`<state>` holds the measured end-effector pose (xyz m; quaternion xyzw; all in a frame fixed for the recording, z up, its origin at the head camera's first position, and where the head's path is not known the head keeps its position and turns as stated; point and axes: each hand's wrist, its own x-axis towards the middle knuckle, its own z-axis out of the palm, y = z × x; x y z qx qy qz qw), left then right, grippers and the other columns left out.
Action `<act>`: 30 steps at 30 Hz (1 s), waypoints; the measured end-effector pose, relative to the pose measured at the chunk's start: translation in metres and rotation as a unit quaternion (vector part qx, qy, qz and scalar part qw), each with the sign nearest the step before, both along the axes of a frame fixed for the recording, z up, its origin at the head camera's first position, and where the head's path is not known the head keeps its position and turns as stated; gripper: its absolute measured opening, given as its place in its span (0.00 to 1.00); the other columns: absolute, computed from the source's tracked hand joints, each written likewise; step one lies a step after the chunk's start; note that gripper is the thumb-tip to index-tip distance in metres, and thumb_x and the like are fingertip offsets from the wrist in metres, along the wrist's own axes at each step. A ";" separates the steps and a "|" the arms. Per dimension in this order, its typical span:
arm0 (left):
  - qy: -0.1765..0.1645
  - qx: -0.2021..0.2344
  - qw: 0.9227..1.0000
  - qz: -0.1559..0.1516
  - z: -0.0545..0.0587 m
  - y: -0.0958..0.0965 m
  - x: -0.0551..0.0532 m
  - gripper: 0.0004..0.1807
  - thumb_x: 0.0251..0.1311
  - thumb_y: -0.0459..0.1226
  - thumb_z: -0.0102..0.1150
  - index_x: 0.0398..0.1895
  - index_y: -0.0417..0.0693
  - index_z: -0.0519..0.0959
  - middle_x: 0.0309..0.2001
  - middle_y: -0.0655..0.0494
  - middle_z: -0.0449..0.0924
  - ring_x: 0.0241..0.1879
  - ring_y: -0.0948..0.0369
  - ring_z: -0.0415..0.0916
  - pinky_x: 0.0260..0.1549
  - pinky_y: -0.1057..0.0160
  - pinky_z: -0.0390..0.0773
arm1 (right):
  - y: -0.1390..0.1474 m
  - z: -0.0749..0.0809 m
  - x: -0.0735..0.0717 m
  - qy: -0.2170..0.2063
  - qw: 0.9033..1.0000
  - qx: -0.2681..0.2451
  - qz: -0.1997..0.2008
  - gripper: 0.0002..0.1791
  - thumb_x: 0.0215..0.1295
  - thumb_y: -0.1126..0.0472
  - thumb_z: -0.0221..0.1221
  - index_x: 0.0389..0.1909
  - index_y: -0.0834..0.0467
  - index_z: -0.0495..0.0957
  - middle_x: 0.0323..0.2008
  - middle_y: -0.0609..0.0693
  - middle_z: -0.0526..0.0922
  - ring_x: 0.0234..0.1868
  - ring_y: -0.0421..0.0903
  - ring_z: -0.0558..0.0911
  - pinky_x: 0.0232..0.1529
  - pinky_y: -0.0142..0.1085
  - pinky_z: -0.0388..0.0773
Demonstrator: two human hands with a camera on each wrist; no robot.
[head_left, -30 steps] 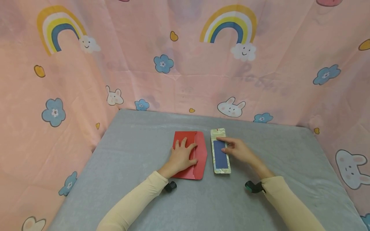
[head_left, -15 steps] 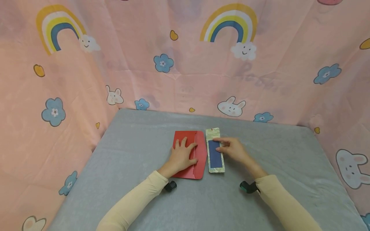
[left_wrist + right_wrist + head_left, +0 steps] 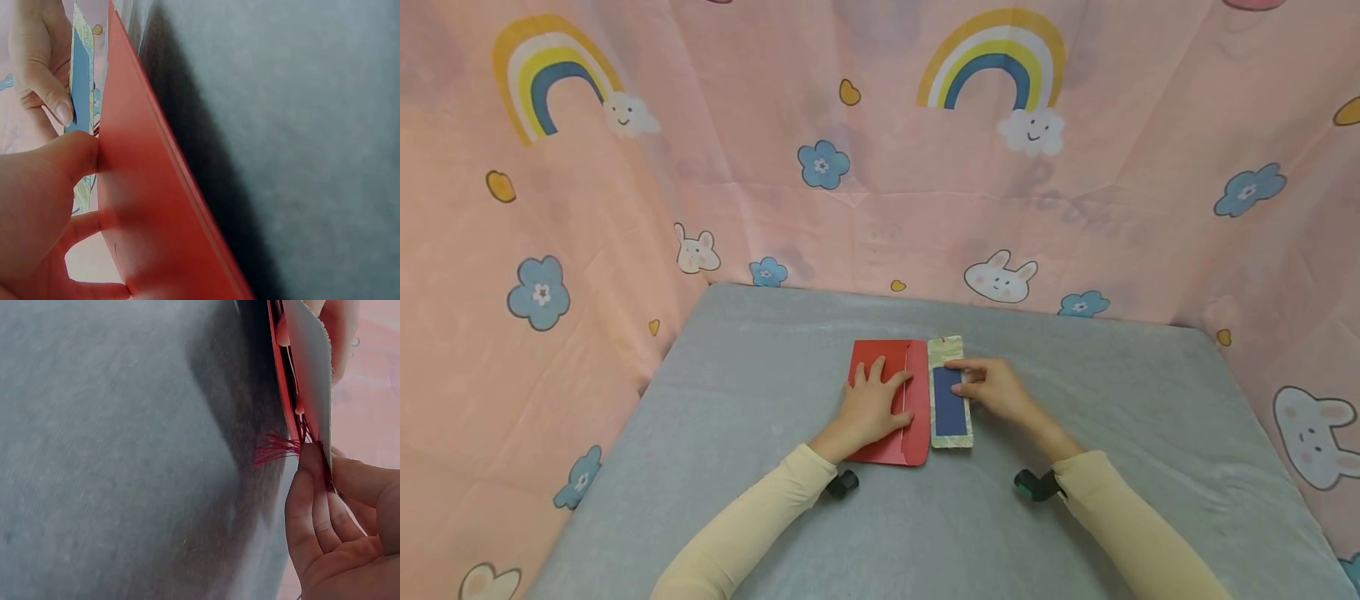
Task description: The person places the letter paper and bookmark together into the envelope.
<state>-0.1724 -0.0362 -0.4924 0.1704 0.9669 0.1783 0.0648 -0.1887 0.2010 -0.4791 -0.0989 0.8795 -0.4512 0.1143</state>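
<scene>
In the head view, a red paper envelope [image 3: 916,442] lies at the middle of the table with its flap opened out to the right. My left hand [image 3: 865,415] rests on it, fingers spread over the paper. Beside the flap, my right hand [image 3: 1000,393] pinches a bookmark [image 3: 950,417] by its right edge, thumb and index finger on the blue middle panel. The bookmark has a pale patterned border, and its left edge overlaps the flap. The right wrist view shows its plain back [image 3: 312,375] and a red tassel [image 3: 278,449] hanging near my fingers.
A grey cloth [image 3: 760,392] covers the table. Pink printed curtains [image 3: 895,233] hang along its back and sides. Black wrist cameras [image 3: 1037,485] sit under both sleeves, close to the table surface.
My right hand has moved left with the bookmark, from a gap beside the envelope to over the flap's right edge. My left hand has stayed on the envelope.
</scene>
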 end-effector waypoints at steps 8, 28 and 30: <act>-0.008 0.003 1.000 0.009 0.000 0.001 -0.001 0.33 0.62 0.53 0.60 0.71 0.63 0.67 0.75 0.40 0.56 0.73 0.33 0.53 0.62 0.28 0.63 | -0.009 0.002 -0.002 0.002 1.000 0.010 0.002 0.23 0.62 0.65 0.65 0.59 0.60 0.79 0.25 0.54 0.84 0.24 0.45 0.79 0.26 0.35 0.77; -0.006 0.002 1.000 0.006 -0.001 0.000 -0.001 0.32 0.64 0.50 0.58 0.72 0.64 0.66 0.75 0.39 0.55 0.73 0.32 0.53 0.61 0.28 0.63 | -0.026 -0.005 -0.011 0.000 1.000 0.007 0.010 0.23 0.61 0.67 0.65 0.58 0.64 0.79 0.26 0.57 0.85 0.24 0.38 0.80 0.28 0.31 0.80; -0.004 0.000 1.000 0.007 -0.001 0.000 -0.001 0.32 0.65 0.51 0.58 0.72 0.65 0.66 0.75 0.39 0.55 0.72 0.32 0.53 0.61 0.28 0.64 | -0.028 -0.005 -0.011 0.002 1.000 0.007 0.012 0.23 0.60 0.67 0.65 0.58 0.65 0.79 0.26 0.57 0.85 0.25 0.39 0.80 0.28 0.32 0.80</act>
